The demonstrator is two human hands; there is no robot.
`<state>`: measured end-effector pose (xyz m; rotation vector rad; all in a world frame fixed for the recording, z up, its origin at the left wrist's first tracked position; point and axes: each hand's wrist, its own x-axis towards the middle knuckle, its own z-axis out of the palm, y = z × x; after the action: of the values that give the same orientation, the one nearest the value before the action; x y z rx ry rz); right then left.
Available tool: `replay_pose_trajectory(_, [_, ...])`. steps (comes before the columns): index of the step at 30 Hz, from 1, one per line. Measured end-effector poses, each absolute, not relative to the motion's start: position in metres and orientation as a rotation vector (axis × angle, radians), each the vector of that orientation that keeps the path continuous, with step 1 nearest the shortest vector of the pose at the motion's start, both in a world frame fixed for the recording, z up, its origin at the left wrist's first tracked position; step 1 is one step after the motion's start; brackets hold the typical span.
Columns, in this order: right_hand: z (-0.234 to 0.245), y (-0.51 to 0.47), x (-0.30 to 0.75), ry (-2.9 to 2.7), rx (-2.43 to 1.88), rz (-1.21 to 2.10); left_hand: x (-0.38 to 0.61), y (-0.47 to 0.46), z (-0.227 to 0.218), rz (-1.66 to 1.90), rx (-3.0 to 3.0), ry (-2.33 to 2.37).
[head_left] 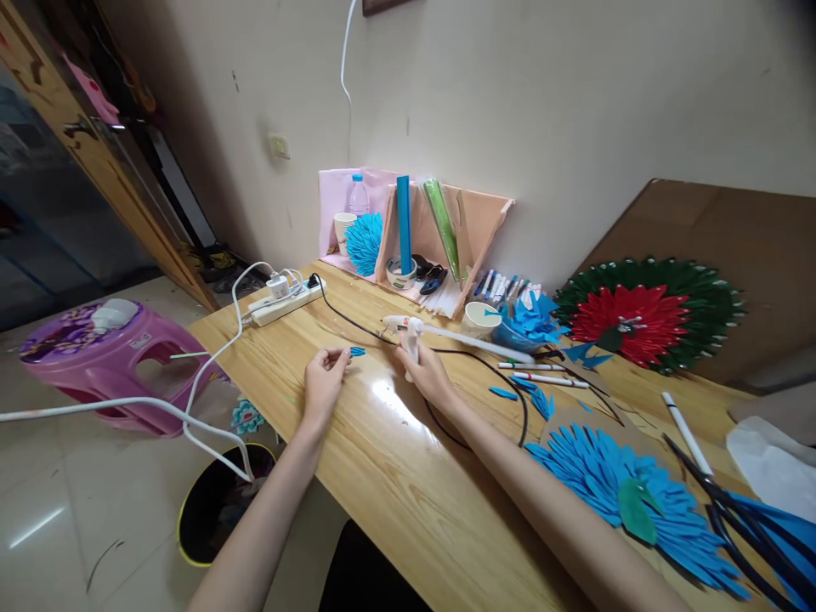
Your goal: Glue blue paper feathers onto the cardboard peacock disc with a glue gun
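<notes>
Blue paper petal [359, 351] just left of frame centre, pinched in left hand's [326, 378] fingertips. Right hand [427, 374], centre, wrapped round white glue gun [411, 340]; nozzle points left, glue stick [478, 342] out the back. Blue paper flower [586, 467] lower right, scissors [710, 483] beside it. Power strip [290, 304] left of centre. Red-green flower [637, 327] right, by cardboard [765, 255].

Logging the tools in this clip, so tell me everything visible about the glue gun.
The glue gun is white, plastic-looking, with a small orange-red mark near its front. The right hand grips its handle over the wooden table. Its nozzle points leftward; a long, pale stick extends behind. Whether it is on cannot be told.
</notes>
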<state>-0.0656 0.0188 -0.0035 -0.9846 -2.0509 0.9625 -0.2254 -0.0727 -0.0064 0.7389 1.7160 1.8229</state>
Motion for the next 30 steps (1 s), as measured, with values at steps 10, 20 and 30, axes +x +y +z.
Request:
replay_pose_trajectory(10, [-0.003,-0.026,-0.03,-2.127,-0.736,1.21,-0.228,-0.075,-0.009,1.847,0.718,1.775])
replay_pose_trajectory(20, [-0.005,-0.025,-0.031,-2.178,-0.709,1.113,-0.226,-0.076,-0.01,1.83,0.774,1.765])
replay_pose_trajectory(30, [-0.006,-0.025,-0.032,-2.18,-0.737,1.076,-0.227,-0.075,-0.012,1.802,0.82,1.781])
